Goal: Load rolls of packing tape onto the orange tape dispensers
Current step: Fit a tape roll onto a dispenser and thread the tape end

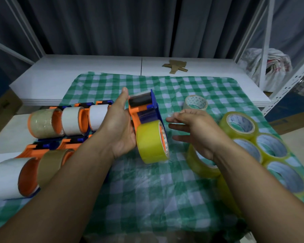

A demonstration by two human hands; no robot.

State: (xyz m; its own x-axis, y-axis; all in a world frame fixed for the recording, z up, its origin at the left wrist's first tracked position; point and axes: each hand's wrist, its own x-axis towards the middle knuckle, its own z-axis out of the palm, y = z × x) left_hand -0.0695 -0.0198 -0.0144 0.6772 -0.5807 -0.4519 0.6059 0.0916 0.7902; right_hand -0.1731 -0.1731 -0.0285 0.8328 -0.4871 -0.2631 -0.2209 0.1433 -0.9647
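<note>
left hand: the left hand is wrapped round the body of the orange and blue plastic tape dispenser, thumb straight up along its side. it holds the dispenser raised over the green-and-white checked cloth.
roll: a yellow roll of packing tape sits on the dispenser's hub at the near end and looks fully seated.
right hand: the right hand hovers just beside the roll, fingers straight and spread, gripping nothing i can make out. a faint clear sheen near its fingertips may be tape; i cannot tell.
step: the roll is mounted, so threading the loose end up to the roller and blade seems the step in hand.
next move: the right hand would likely need to find the tape end, peel it and lead it under the black roller while the left hand steadies the dispenser.
done so far: loaded orange dispensers lie in rows at the left.
stock: a bundle of yellowish tape rolls waits at the right, with a single clear roll beyond the right hand.
</note>
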